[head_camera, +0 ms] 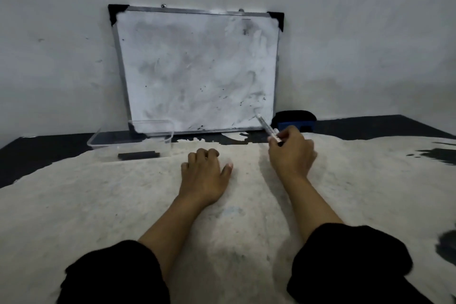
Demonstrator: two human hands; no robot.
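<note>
The desk (98, 205) is a worn, pale surface with black patches showing at its edges, and both forearms run out of the bottom of the view in black sleeves (111, 276). Against the wall leans the whiteboard (197, 69), metal-framed, smeared grey with wiped ink and specks. Its lower left corner is blurred behind a clear plastic container (170, 140), and a dark eraser-like block (294, 119) is half hidden behind its lower right corner. A small black bar (139, 155) lies below the board's left corner; what it is cannot be made out. The left hand (203, 175) rests on the desk below the board's bottom edge, its fingers loosely bent and holding nothing. The right hand (292, 153) is below the board's lower right corner, and its fingers (283, 136) pinch the marker (267, 128). The marker is slim with a pale barrel, and its tip slants up to that corner; whether it touches is unclear.
</note>
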